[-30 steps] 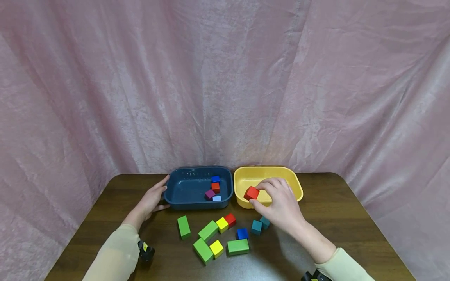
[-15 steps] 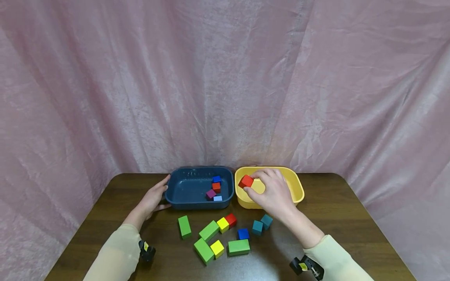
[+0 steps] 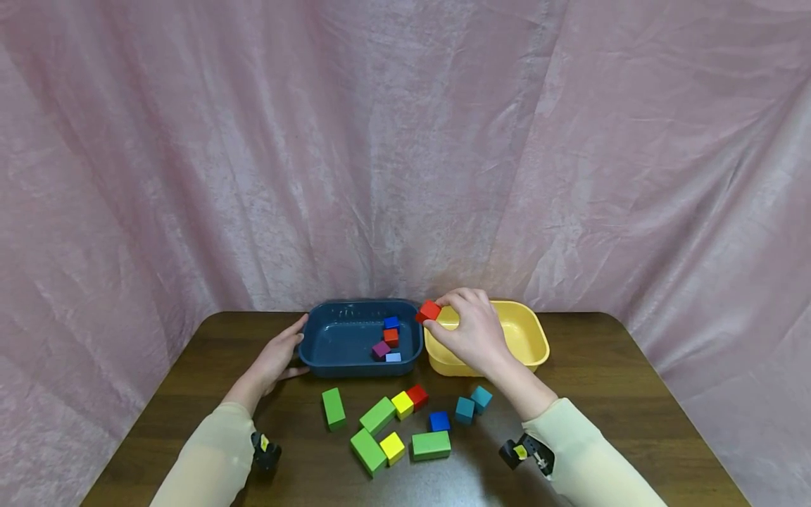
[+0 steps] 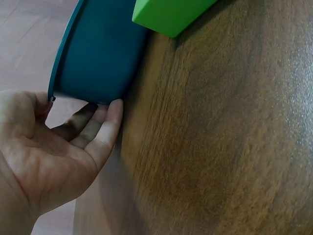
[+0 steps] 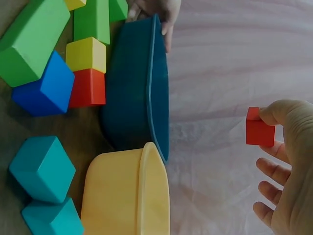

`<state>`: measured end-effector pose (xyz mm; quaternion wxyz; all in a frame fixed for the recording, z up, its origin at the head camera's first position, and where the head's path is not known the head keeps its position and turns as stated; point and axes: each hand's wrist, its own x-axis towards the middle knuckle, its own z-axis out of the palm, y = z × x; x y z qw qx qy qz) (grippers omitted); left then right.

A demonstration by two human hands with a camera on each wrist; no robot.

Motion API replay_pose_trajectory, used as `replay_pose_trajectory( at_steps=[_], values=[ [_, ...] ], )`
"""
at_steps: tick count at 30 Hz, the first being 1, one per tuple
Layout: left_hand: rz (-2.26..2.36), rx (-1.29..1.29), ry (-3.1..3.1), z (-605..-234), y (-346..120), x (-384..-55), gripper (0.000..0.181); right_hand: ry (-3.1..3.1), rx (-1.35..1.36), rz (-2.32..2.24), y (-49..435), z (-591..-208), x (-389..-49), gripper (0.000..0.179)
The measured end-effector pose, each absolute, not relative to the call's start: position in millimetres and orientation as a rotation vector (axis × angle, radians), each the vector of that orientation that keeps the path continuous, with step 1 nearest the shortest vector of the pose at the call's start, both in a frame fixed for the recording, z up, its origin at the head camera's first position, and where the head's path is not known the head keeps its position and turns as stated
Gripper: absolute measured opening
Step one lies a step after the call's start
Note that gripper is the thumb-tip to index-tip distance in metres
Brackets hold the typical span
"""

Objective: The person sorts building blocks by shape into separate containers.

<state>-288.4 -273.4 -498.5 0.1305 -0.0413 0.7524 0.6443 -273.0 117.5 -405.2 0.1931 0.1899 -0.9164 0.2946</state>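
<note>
My right hand (image 3: 472, 331) pinches a red cube (image 3: 428, 311) between thumb and fingers, raised over the place where the two tubs meet. In the right wrist view the cube (image 5: 259, 129) sits at the fingertips, the other fingers spread loosely below it. My left hand (image 3: 275, 359) rests at the left end of the dark blue tub (image 3: 338, 371). In the left wrist view its fingers (image 4: 107, 132) touch the tub's outer end wall. Inside that tub lie a blue cube (image 3: 391, 322), a red cube (image 3: 391, 338), a purple cube (image 3: 381, 350) and a pale blue block (image 3: 393, 357).
A yellow tub (image 3: 529, 338) stands right of the blue one. In front lie several green blocks (image 3: 431, 446), two yellow cubes (image 3: 393, 448), a red cube (image 3: 417, 396), a blue cube (image 3: 439, 422) and two teal cubes (image 3: 464, 410). A pink curtain (image 3: 405, 155) hangs behind the table (image 3: 602, 366).
My right hand has moved left and away from me with the red cube, from over the yellow tub to the tubs' meeting rims. The left hand has stayed at the blue tub.
</note>
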Motion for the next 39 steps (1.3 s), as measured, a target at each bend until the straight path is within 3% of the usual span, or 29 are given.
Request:
replay_pose_trajectory(
  at_steps=[39],
  values=[
    [1.847,-0.129,2.188,-498.1,-273.7,-289.6,0.055,-2.738,0.487,0.682,77.7,-426.3,-313.2,0.039]
  ],
)
